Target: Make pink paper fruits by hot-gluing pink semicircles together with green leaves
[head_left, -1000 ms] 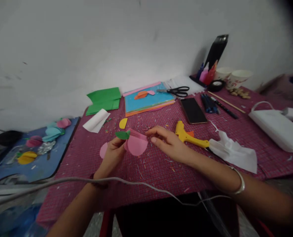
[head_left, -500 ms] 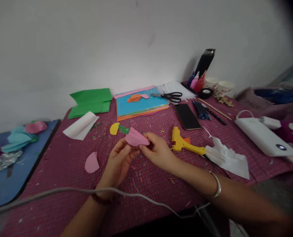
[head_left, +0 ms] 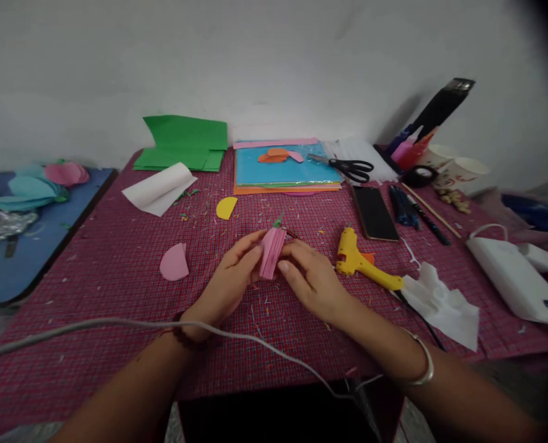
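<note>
A thick stack of folded pink paper pieces (head_left: pixel 273 253) stands on edge between my hands, its many layers facing me. A small green paper leaf (head_left: pixel 278 219) sticks up from its top. My left hand (head_left: pixel 230 277) grips the stack from the left, thumb on the near face. On the other side, my right hand (head_left: pixel 313 280) curls its fingers behind the stack, with the thumb at its right edge; the fingertips are partly hidden. Left of my hands lies a rounded pink paper piece (head_left: pixel 175 263), and beyond them a yellow paper half-circle (head_left: pixel 226 208).
A yellow glue gun (head_left: pixel 366 264) lies on the right beside crumpled white tissue (head_left: pixel 440 307). Farther back are a phone (head_left: pixel 374 212), black-handled scissors (head_left: pixel 352 169), blue sheets (head_left: pixel 278 169) and green paper (head_left: pixel 186 144). A white cable (head_left: pixel 265 347) crosses in front, over my left forearm.
The pink stack has turned from lying sideways to upright, showing its layered edge. My right hand has shifted from its pointed end to its right side. The camera view has tilted.
</note>
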Available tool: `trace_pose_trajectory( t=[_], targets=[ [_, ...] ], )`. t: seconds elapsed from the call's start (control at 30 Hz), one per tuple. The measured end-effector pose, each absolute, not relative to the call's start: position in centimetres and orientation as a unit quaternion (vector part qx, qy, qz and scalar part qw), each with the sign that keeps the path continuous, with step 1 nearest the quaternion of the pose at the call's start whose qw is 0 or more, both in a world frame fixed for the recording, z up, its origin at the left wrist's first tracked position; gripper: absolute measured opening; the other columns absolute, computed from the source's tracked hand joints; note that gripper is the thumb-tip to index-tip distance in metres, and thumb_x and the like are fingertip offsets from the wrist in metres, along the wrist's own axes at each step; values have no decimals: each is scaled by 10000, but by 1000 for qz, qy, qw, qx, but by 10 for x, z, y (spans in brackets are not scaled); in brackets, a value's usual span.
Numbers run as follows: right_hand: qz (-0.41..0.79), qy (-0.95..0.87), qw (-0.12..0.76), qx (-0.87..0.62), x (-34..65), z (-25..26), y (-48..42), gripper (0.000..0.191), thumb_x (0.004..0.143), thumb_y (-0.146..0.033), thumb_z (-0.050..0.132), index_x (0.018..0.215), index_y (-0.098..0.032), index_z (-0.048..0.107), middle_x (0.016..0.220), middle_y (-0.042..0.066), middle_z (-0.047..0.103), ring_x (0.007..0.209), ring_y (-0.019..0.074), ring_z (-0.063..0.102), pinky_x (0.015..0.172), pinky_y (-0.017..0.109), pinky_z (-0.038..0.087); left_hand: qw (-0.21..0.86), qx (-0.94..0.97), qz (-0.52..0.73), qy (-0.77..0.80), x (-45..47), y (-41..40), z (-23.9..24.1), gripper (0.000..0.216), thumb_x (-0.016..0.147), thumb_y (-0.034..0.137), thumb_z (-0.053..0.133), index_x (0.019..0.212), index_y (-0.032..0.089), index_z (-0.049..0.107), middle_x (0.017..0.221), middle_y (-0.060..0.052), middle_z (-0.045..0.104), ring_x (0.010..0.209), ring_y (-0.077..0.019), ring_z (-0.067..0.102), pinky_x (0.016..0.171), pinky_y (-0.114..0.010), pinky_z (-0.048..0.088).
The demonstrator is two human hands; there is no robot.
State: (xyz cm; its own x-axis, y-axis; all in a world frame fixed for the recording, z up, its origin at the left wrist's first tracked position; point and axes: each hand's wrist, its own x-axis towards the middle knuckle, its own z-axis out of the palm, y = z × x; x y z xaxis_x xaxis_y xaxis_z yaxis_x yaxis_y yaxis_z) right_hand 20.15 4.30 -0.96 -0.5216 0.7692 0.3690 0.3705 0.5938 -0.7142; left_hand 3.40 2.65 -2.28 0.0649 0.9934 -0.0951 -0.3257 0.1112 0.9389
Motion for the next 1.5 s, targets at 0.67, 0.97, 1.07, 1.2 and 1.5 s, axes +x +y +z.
trace_pose_trajectory(
  t=[0.67,0.97,1.07,1.2,1.5],
  targets=[
    [524,-666,451,-281,199,-14,54,313,774,-352,660,977,-217,464,714,-48,503,620,112,482,568,256,396,569,562,435,414,30,19,-21,563,685,148,746,1212,200,553,1100,-67,637,938,-186,614,840,-352,489],
    [481,-701,443,-284,200,-16,54,319,774,-336,678,1039,-206,556,675,-57,477,581,105,448,536,244,359,545,600,413,414,31,20,-20,507,671,129,736,1143,173,555,1090,-51,625,1007,-213,579,908,-381,439],
    [473,-702,445,-292,201,-16,54,274,783,-337,667,1007,-206,578,710,-36,518,609,112,462,560,251,379,548,597,405,423,30,20,-22,502,682,148,747,1144,181,553,1068,-42,623,993,-207,577,891,-364,442],
    [465,-704,447,-297,203,-16,53,252,792,-325,658,1002,-205,588,798,1,585,678,128,506,610,269,411,552,593,408,422,26,20,-27,527,690,194,770,1167,205,545,1078,-40,611,964,-197,569,869,-352,442],
    [442,-714,444,-312,203,-14,53,223,798,-265,633,1009,-205,595,853,17,627,731,139,543,647,280,433,573,574,418,409,27,21,-30,512,688,191,776,1153,210,561,1060,-35,615,919,-180,564,853,-342,441]
  ],
)
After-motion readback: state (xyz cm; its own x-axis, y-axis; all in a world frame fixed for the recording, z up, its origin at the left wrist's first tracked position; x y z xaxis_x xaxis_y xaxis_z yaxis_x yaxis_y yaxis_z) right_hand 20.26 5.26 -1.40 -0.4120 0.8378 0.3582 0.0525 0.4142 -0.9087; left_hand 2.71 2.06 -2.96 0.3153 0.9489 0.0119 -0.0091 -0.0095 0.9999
